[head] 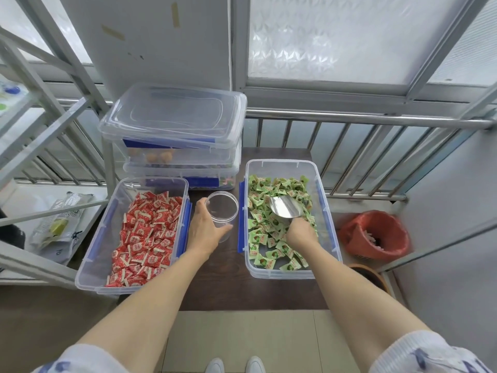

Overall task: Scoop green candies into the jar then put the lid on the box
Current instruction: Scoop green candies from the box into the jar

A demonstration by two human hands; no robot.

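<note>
A clear box [326,211] on the right of the dark table holds green wrapped candies [263,227]. My right hand [300,232] is inside it, gripping the handle of a metal scoop [285,207] whose empty bowl lies among the candies. Between the two boxes stands an empty clear jar [224,207], upright, with my left hand [205,228] wrapped around its left side. A loose clear lid [174,117] rests on top of the stacked boxes at the back.
A second open box of red candies [145,232] sits at the left. Stacked lidded boxes [183,162] stand behind the jar. A red-lined bin [373,235] is on the floor to the right, metal shelving [40,135] on the left, a railing [376,122] behind.
</note>
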